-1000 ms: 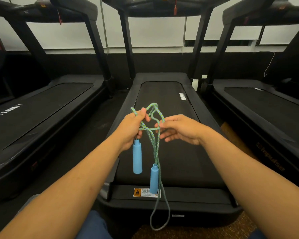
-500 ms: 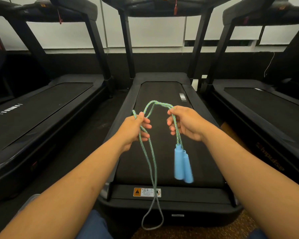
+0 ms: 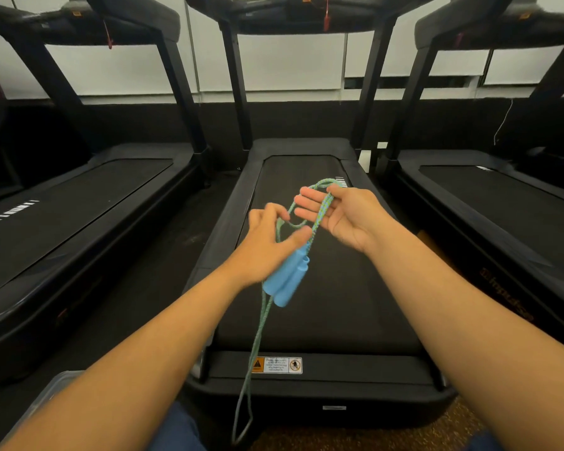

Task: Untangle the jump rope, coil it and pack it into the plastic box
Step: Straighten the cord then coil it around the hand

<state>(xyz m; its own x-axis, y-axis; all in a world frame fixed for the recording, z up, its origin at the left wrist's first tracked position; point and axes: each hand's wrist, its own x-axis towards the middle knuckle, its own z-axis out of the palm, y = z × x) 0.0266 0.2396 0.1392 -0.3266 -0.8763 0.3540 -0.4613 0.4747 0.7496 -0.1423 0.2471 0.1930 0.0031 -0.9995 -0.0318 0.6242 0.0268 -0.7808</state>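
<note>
Rope (image 3: 323, 211) draped across spread right hand (image 3: 345, 216), blue handles (image 3: 287, 281) beside loosely parted left hand (image 3: 271, 245), loop dangling below.

rope (image 3: 323, 213) between hands, above middle treadmill (image 3: 319, 320)

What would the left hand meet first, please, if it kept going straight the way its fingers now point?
Probably the rope: the left hand points up and right, toward the strands draped across the open right hand. Its fingers already look very close to them, though depth is hard to judge.
</note>
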